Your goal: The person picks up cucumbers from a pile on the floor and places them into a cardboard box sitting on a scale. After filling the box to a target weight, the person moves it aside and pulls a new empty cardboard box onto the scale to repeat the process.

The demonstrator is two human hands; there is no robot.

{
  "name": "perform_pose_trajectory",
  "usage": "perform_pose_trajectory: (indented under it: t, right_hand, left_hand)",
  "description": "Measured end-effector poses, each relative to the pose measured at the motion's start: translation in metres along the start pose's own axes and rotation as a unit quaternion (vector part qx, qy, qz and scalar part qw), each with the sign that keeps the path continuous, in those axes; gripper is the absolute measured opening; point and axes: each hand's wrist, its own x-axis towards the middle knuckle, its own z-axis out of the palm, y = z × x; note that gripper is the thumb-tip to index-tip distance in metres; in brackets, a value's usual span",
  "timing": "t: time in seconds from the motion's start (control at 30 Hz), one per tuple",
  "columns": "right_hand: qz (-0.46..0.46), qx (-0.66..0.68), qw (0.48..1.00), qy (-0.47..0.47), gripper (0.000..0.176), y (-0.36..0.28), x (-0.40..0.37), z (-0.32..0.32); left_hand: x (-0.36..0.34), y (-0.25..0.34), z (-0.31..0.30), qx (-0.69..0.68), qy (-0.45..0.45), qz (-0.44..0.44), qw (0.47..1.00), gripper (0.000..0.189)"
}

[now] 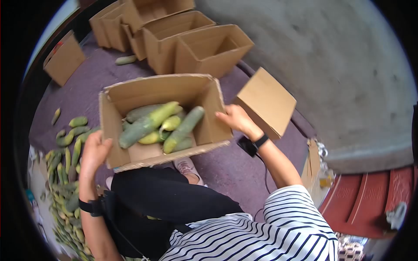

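An open cardboard box (161,89) is held up in front of my legs, between my two hands. Inside it lie several green and yellow-green cucumbers (150,126), piled over the bottom, with some bare cardboard at the near side. My left hand (96,150) grips the box's left wall, its fingers partly hidden by the cardboard. On the opposite side, my right hand (235,118) is closed on the right wall, thumb over the rim.
Several open boxes (209,50) stand at the back by the grey wall (322,56). A closed box (267,102) is on the right, another box (65,58) at far left. Many loose cucumbers (65,187) cover the left floor. Red slatted panels (370,200) are at lower right.
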Motion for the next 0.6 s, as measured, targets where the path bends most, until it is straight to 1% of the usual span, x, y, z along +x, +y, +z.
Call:
perform_pose_trajectory:
  t: [0.03, 0.07, 0.1, 0.13, 0.17, 0.2, 0.23, 0.27, 0.3, 0.33, 0.37, 0.4, 0.43, 0.47, 0.5, 0.53, 0.57, 0.6]
  right_hand:
    - [0.021, -0.003, 1.000, 0.016, 0.043, 0.032, -0.032, -0.001]
    - [0.060, 0.020, 0.998, 0.030, 0.041, 0.060, -0.069, 0.000]
    - [0.078, 0.060, 0.993, 0.057, 0.039, 0.084, -0.107, 0.001]
    - [0.141, 0.095, 0.983, 0.064, 0.039, 0.097, -0.147, -0.001]
    - [0.192, 0.092, 0.975, 0.065, 0.041, 0.129, -0.185, 0.008]
    - [0.261, 0.087, 0.960, 0.051, 0.042, 0.158, -0.224, 0.018]
    - [0.208, 0.106, 0.961, 0.147, 0.039, 0.198, -0.270, 0.044]
    - [0.266, 0.123, 0.944, 0.154, 0.038, 0.205, -0.313, 0.047]
    - [0.318, 0.109, 0.933, 0.133, 0.038, 0.220, -0.357, 0.054]
    - [0.342, 0.113, 0.920, 0.152, 0.044, 0.229, -0.401, 0.063]
    - [0.392, 0.092, 0.904, 0.143, 0.044, 0.256, -0.453, 0.081]
    - [0.445, 0.127, 0.869, 0.175, 0.048, 0.252, -0.493, 0.087]
    - [0.522, 0.067, 0.840, 0.133, 0.051, 0.255, -0.537, 0.092]
    - [0.529, 0.088, 0.826, 0.174, 0.054, 0.264, -0.582, 0.106]
    - [0.595, 0.141, 0.781, 0.127, 0.050, 0.250, -0.600, 0.097]
    - [0.653, 0.093, 0.751, 0.026, 0.046, 0.253, -0.616, 0.103]
    - [0.697, 0.043, 0.712, -0.074, 0.042, 0.269, -0.638, 0.117]
    - [0.691, 0.046, 0.717, -0.076, 0.042, 0.313, -0.713, 0.144]
  left_hand:
    - [0.006, 0.015, 0.031, -0.011, 0.002, 0.102, 0.995, 0.022]
    - [0.004, 0.031, 0.055, 0.103, 0.002, 0.148, 0.984, 0.019]
    - [0.006, 0.053, 0.085, 0.088, -0.061, 0.139, 0.984, 0.017]
    - [0.005, 0.063, 0.121, 0.134, -0.052, 0.199, 0.969, 0.015]
    - [0.007, 0.074, 0.154, 0.168, -0.122, 0.164, 0.964, 0.021]
    - [0.004, 0.083, 0.192, 0.181, -0.140, 0.173, 0.958, 0.020]
    - [-0.002, 0.093, 0.229, 0.181, -0.176, 0.164, 0.954, 0.020]
    - [-0.013, 0.113, 0.261, 0.231, -0.221, 0.149, 0.936, 0.021]
    - [-0.024, 0.120, 0.297, 0.223, -0.256, 0.157, 0.927, 0.021]
    - [-0.040, 0.132, 0.323, 0.204, -0.304, 0.166, 0.916, 0.020]
    - [-0.054, 0.137, 0.350, 0.189, -0.363, 0.193, 0.892, 0.020]
    - [-0.072, 0.139, 0.376, 0.183, -0.408, 0.199, 0.872, 0.021]
    - [-0.089, 0.154, 0.381, 0.179, -0.464, 0.237, 0.834, 0.020]
    - [-0.104, 0.170, 0.386, 0.153, -0.497, 0.267, 0.811, 0.021]
    - [-0.114, 0.182, 0.384, 0.127, -0.530, 0.295, 0.785, 0.022]
    - [-0.116, 0.192, 0.367, 0.127, -0.532, 0.292, 0.784, 0.022]
    - [-0.113, 0.207, 0.346, 0.064, -0.509, 0.323, 0.795, 0.022]
    - [-0.106, 0.219, 0.325, 0.004, -0.480, 0.351, 0.804, 0.023]
